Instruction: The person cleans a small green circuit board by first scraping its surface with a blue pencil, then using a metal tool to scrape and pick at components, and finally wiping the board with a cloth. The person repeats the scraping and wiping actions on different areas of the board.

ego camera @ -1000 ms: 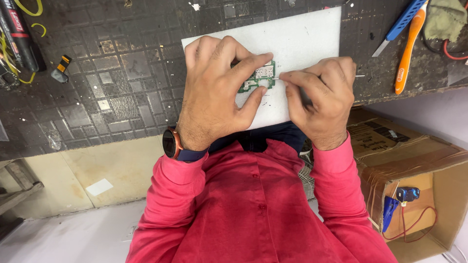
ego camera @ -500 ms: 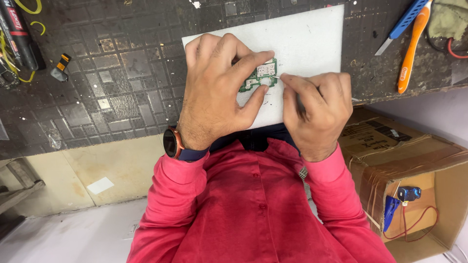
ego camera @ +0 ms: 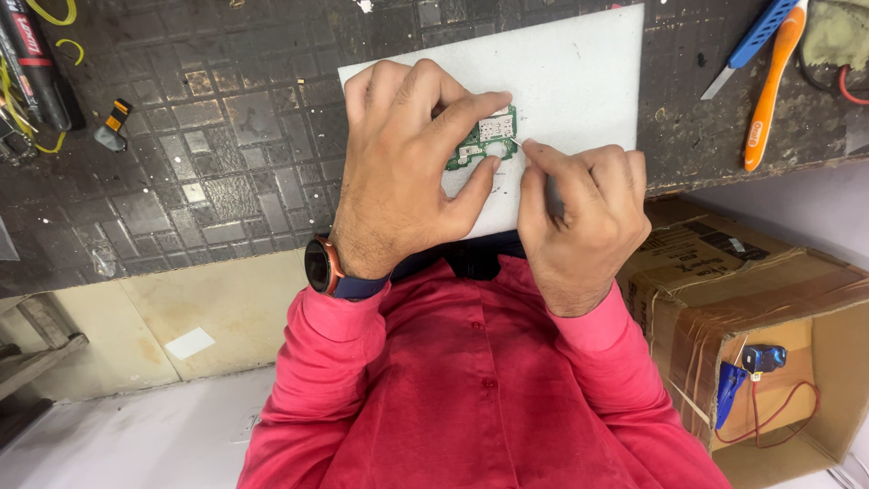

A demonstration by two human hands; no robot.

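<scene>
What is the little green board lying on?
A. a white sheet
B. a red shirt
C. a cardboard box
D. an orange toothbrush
A: the green board, pinched by the left hand with the right hand touching its edge, lies on the white sheet on the dark workbench, while the cardboard box sits off to the side, below the bench.

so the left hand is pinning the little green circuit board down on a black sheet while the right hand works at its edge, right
Not quite: the sheet is white, not black, as the head view shows. The rest holds: the left hand pins the little green circuit board on it while the right hand works at its edge.
</scene>
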